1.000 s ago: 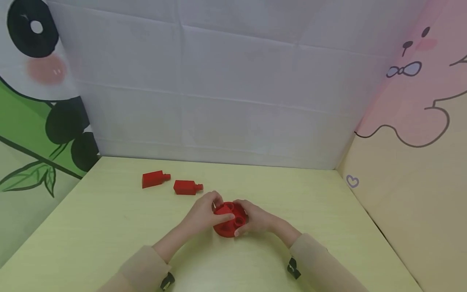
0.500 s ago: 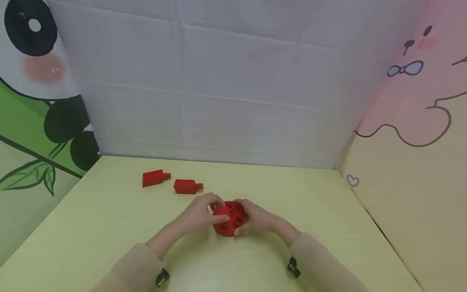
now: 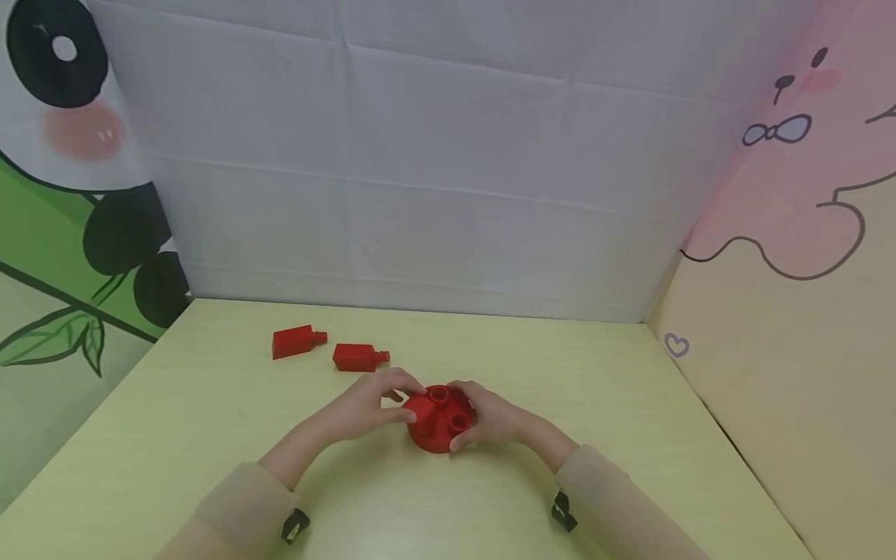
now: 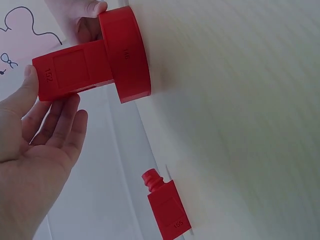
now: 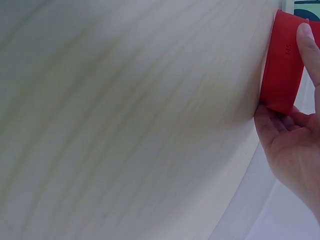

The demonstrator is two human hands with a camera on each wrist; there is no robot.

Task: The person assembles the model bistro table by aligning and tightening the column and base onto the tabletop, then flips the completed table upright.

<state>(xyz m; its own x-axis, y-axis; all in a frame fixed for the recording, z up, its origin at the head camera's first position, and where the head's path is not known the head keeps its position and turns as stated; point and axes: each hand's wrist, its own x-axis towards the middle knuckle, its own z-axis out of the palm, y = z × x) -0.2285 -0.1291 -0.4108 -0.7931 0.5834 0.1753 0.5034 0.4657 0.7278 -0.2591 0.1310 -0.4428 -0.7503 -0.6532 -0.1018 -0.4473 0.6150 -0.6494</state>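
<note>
A red round base (image 3: 435, 444) with raised sockets lies on the table, marked 145 in the right wrist view. My right hand (image 3: 493, 416) grips its right side, thumb in front and fingers behind. A red rectangular block (image 4: 72, 70) marked 152 stands upright in the base's left side. My left hand (image 3: 364, 404) is beside that block, thumb and fingers spread apart. In the left wrist view its fingertips are at the block's outer end, and contact is hard to tell. How the block seats in the base is hidden.
Two more red blocks with threaded necks, a nearer one (image 3: 355, 358) and a farther one (image 3: 297, 342), lie on their sides at the back left of the pale table (image 3: 560, 373). A white wall panel (image 3: 448, 249) stands behind, with printed panels at both sides.
My left hand has drawn back to the left, its fingers loosening from the upright block. My right hand still holds the base in the same place.
</note>
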